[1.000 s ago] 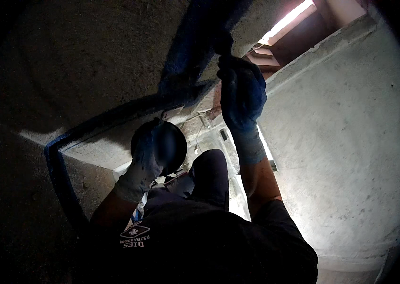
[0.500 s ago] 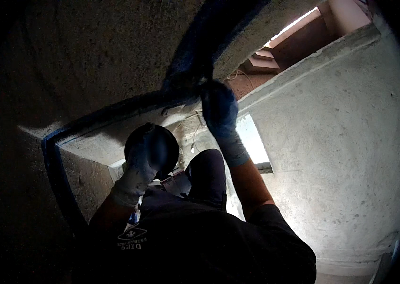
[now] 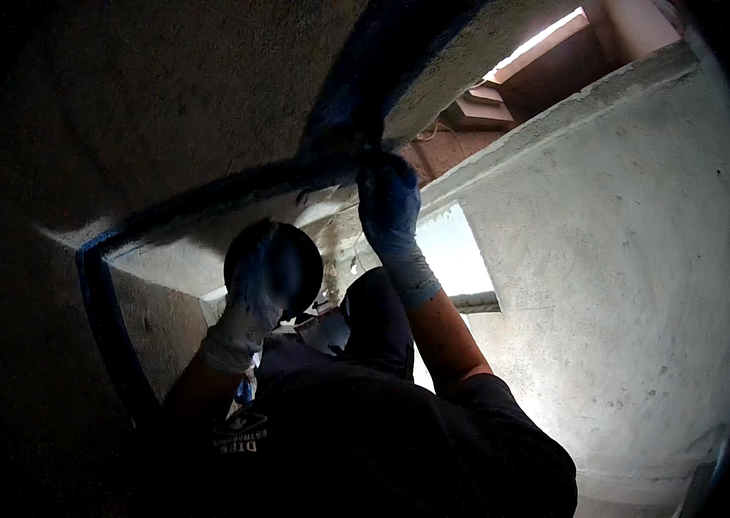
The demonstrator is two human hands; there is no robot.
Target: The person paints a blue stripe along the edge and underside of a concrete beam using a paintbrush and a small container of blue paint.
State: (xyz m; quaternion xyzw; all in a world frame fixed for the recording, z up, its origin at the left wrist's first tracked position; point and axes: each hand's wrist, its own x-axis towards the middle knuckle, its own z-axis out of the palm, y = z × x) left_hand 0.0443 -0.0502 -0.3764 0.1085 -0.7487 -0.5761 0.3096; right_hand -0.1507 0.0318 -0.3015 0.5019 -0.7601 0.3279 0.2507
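Note:
My left hand (image 3: 242, 324), in a stained whitish glove, grips a dark round bowl-like container (image 3: 303, 274) by its side. Its inside is too dark to make out. Higher up, my right hand (image 3: 389, 211) wears a glove heavily smeared with blue. Its fingers are closed and lie against a dark blue band (image 3: 107, 306) of coating, where the band meets a wider dark blue stripe (image 3: 343, 108). Whatever the right fingers hold, if anything, is lost in shadow.
Rough grey plaster (image 3: 192, 95) surrounds the blue band. A pale wall (image 3: 607, 233) rises on the right, with a bright opening (image 3: 456, 250) beside my right forearm. Reddish steps (image 3: 479, 110) show through a gap at the upper right. My dark-clothed knee (image 3: 378, 315) is raised between my arms.
My right hand has shifted slightly left and down along the blue band. The left hand and the round container have moved only a little, up and left.

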